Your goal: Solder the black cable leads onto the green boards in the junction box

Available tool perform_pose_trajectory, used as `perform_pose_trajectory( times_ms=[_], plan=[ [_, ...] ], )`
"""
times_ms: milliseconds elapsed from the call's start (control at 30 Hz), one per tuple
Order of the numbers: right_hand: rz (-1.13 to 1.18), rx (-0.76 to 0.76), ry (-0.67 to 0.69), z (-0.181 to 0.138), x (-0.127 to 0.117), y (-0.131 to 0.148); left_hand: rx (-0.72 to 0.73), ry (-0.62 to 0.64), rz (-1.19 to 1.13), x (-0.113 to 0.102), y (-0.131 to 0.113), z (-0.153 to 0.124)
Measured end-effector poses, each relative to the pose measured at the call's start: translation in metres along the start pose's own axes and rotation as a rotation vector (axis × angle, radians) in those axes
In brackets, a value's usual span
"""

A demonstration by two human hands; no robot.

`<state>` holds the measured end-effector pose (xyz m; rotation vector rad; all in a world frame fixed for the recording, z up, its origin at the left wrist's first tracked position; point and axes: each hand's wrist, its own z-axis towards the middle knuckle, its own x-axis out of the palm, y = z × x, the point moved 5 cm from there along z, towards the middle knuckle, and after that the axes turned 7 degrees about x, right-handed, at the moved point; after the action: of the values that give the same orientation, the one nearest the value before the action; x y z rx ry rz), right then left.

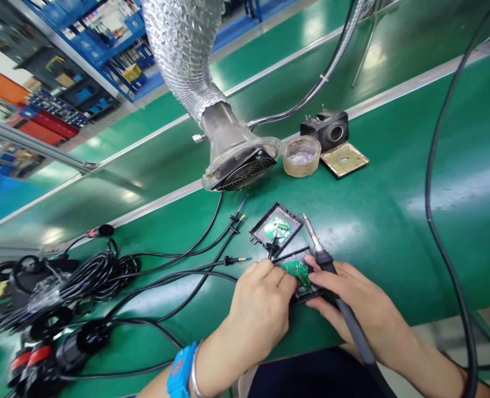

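Observation:
My left hand is closed at the left side of a small black plastic case; its fingertips and whatever they pinch are hidden. Inside that case sits a green circuit board. My right hand holds a soldering iron, its tip pointing up and away from the board. The thumb and fingers of the same hand also touch the right side of the case and board. Just beyond lies a second black case with a round green board. A black cable end shows between the cases.
A fume extractor hood hangs over the green bench. Behind are a solder pot, an iron stand and a sponge tray. Coiled black cables lie left. The iron's black cord loops at the right.

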<state>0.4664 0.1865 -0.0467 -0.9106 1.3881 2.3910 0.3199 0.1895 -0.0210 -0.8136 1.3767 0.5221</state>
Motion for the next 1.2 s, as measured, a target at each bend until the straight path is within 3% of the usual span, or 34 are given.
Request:
perform_pose_trajectory(
  times_ms=[233, 400, 567, 667, 800, 1200],
  plan=[
    [0.032, -0.021, -0.06, -0.001, -0.004, 0.002, -0.01, 0.036, -0.119, 0.001, 0.011, 0.001],
    [0.106, 0.015, -0.055, 0.005, -0.046, -0.001, -0.018, 0.059, -0.143, -0.002, 0.01, 0.004],
    [0.172, 0.053, 0.095, 0.009, -0.077, -0.011, 0.036, 0.174, -0.085, -0.004, 0.009, 0.007],
    [0.298, 0.047, 0.171, 0.017, -0.072, -0.01, 0.066, 0.215, -0.067, -0.005, 0.009, 0.009],
    [0.378, -0.036, 0.369, 0.024, -0.051, -0.004, 0.08, 0.218, -0.053, -0.006, 0.01, 0.01],
    [0.285, -0.095, 0.458, 0.039, -0.043, 0.008, 0.1, 0.216, -0.041, -0.005, 0.009, 0.011]
  ],
)
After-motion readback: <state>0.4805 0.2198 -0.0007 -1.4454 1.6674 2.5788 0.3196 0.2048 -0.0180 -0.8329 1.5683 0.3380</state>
